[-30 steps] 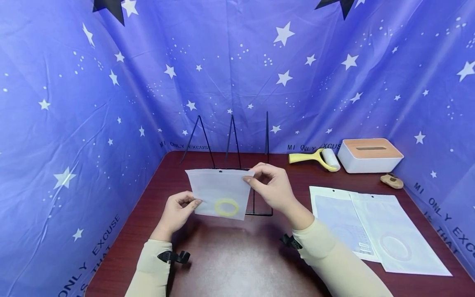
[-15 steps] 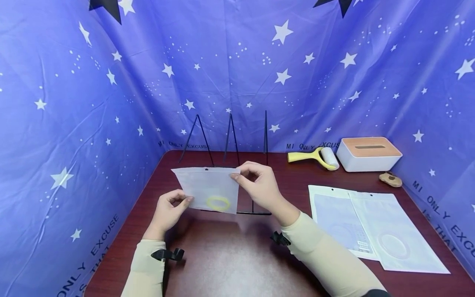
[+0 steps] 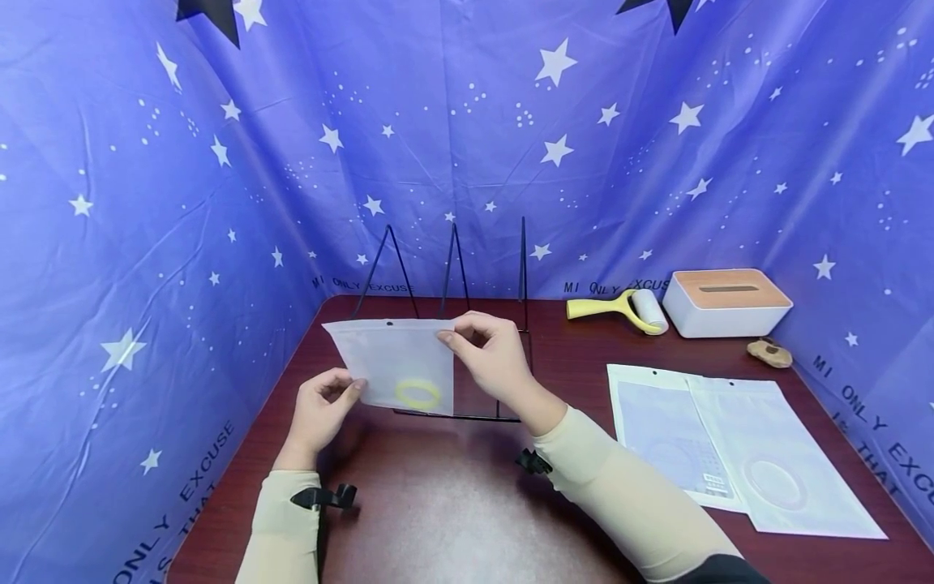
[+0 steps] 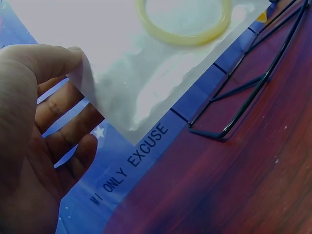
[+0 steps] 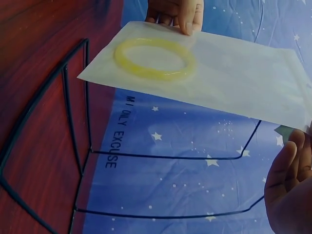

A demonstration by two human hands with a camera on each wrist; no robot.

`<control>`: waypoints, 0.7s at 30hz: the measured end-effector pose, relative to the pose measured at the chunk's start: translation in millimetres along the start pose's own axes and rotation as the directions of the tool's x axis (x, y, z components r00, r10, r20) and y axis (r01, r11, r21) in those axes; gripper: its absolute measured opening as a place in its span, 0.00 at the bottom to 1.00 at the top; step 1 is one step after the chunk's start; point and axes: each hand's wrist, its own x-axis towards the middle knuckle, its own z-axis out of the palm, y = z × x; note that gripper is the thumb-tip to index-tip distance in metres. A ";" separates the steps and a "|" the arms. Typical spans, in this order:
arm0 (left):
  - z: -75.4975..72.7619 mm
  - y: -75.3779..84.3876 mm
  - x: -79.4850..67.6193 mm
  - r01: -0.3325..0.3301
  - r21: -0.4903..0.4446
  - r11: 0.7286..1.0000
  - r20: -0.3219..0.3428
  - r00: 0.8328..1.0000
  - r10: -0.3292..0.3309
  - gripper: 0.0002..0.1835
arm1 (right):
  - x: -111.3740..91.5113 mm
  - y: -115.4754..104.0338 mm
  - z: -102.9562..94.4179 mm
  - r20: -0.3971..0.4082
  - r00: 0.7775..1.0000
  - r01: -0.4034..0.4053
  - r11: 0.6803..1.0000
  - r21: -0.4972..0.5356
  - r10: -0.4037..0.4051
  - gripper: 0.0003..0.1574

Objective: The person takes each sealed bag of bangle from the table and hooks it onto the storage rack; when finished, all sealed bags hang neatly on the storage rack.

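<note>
Both hands hold up a white translucent pouch [image 3: 387, 357] with a small hole near its top edge. A yellow ring [image 3: 418, 394] shows through its lower part. The left hand [image 3: 321, 412] pinches the pouch's left edge between thumb and fingers; the left wrist view has the thumb [image 4: 58, 63] on the near face. At the upper right corner, the right hand [image 3: 492, 357] pinches the pouch. Behind the pouch stands a black wire rack [image 3: 524, 268] with upright dividers, its lower part partly covered. In the right wrist view the rack's wires [image 5: 165, 156] pass beneath the pouch.
Two more white pouches [image 3: 788, 438] lie overlapping on the right of the dark red table [image 3: 438, 519]. Behind them are a yellow-handled lint roller [image 3: 616, 308], a white tissue box [image 3: 726, 312] with a wooden lid, and a small brown object [image 3: 769, 353]. Blue starry cloth surrounds the table.
Both hands have carried the pouch leftward and slightly up, in front of the rack's left part. The grip on it looks the same.
</note>
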 end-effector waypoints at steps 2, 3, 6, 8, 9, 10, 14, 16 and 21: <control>-2.4 -1.4 -0.2 0.000 0.007 1.000 -0.016 1.000 0.000 0.03 | 0.8 0.0 3.5 -0.006 1.000 -0.008 1.000 0.003 0.008 0.03; -3.5 -2.0 -0.5 0.007 0.010 1.000 -0.028 1.000 -0.007 0.02 | 1.2 0.3 5.1 -0.006 1.000 -0.011 1.000 0.006 0.011 0.03; -7.0 -8.4 -0.8 0.034 0.019 0.999 -0.069 0.997 -0.033 0.02 | 2.4 0.6 10.5 -0.006 1.000 -0.020 1.000 0.011 0.020 0.03; -8.3 -8.6 -0.9 0.050 0.016 0.999 -0.092 0.995 -0.049 0.02 | 3.6 12.8 14.5 -0.006 1.000 -0.022 1.000 0.015 0.022 0.04; -9.0 -8.8 -0.7 0.054 0.017 0.998 -0.099 0.994 -0.052 0.03 | 4.3 19.0 16.6 -0.005 1.000 -0.024 1.000 0.020 0.024 0.05; -9.8 -9.1 -0.4 0.052 0.018 0.998 -0.101 0.994 -0.050 0.03 | 4.8 24.8 18.7 -0.006 1.000 -0.026 0.999 0.025 0.026 0.06; -12.3 -6.0 1.2 0.030 0.019 0.999 -0.115 0.993 -0.028 0.04 | 7.0 42.0 27.0 -0.009 0.999 -0.035 0.999 0.024 0.035 0.08; -13.9 -7.6 2.0 0.021 0.018 1.000 -0.129 0.992 -0.019 0.05 | 8.1 42.2 30.3 -0.009 0.999 -0.043 0.999 0.015 0.043 0.08; -17.3 -10.6 2.5 0.015 0.002 1.000 -0.154 0.988 -0.014 0.05 | 11.1 42.4 35.5 -0.002 0.998 -0.063 0.998 0.001 0.063 0.05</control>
